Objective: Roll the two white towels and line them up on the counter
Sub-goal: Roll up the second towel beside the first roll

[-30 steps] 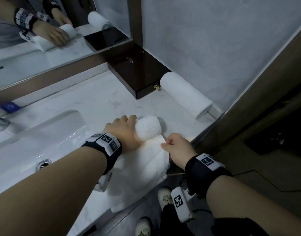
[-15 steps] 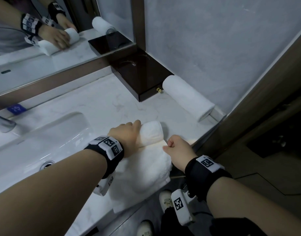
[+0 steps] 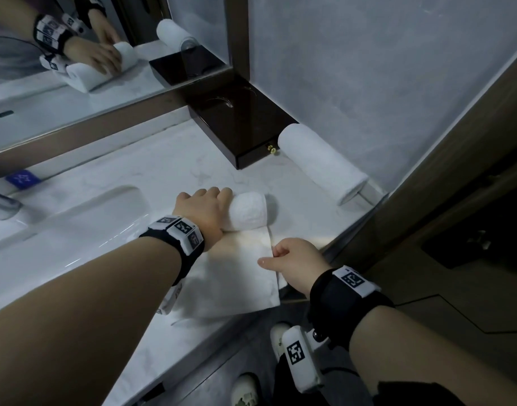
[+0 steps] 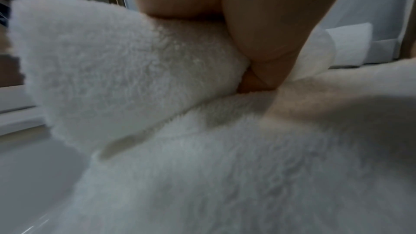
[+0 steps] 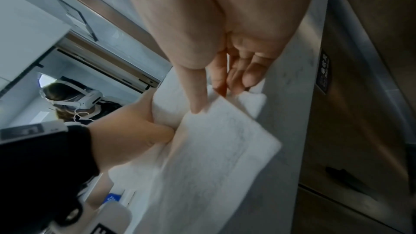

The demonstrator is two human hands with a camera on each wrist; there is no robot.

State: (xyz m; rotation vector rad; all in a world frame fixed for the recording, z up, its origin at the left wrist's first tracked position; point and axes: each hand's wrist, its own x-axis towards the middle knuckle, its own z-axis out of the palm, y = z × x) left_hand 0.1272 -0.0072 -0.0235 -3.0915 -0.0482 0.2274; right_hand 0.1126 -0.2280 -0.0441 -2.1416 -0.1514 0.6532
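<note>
- Blue tag at the mirror's base, far left: white marks, unreadable.
- Left hand curled over the rolled part of the half-rolled towel on the counter.
- Right hand pinches the towel's flat edge near the counter front.
- Finished roll lies against the wall, beside the dark box.
- Wristband markers: no legible text.

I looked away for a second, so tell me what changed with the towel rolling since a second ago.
The right hand slid back along the half-rolled towel's edge, away from the roll, and pinches it there. The left hand still grips the roll. The finished rolled towel by the wall hasn't moved.
</note>
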